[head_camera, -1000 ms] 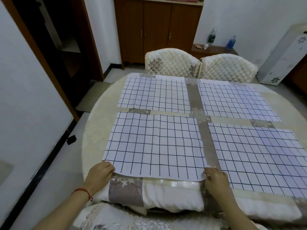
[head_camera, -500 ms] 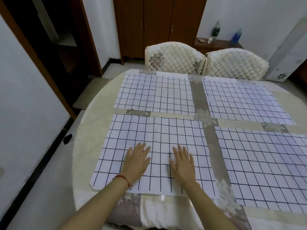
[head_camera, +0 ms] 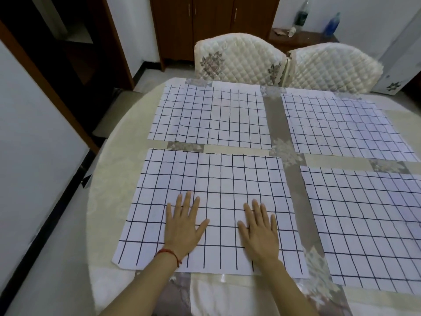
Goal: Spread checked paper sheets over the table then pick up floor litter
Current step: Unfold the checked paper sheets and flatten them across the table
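Several checked paper sheets lie flat on the round table [head_camera: 118, 142]. The near left sheet [head_camera: 216, 179] is under both my hands. My left hand [head_camera: 183, 226], with a red string at the wrist, lies flat on it, fingers straight and spread. My right hand [head_camera: 259, 229] lies flat beside it, palm down. The far left sheet [head_camera: 209, 115], far right sheet [head_camera: 341, 126] and near right sheet [head_camera: 369, 220] lie around it, with strips of tablecloth between them. A small dark scrap [head_camera: 86, 180] lies on the floor left of the table.
Two quilted cream chairs [head_camera: 237, 60] [head_camera: 330, 67] stand at the table's far side. A brown cupboard [head_camera: 211, 23] and a low shelf with bottles [head_camera: 300, 17] are behind. A white wall [head_camera: 34, 137] and a dark doorway [head_camera: 68, 49] are on the left.
My hands left the near sheet's front corners, went flat on its middle, and have since slid apart. The sheet now lies farther onto the table.
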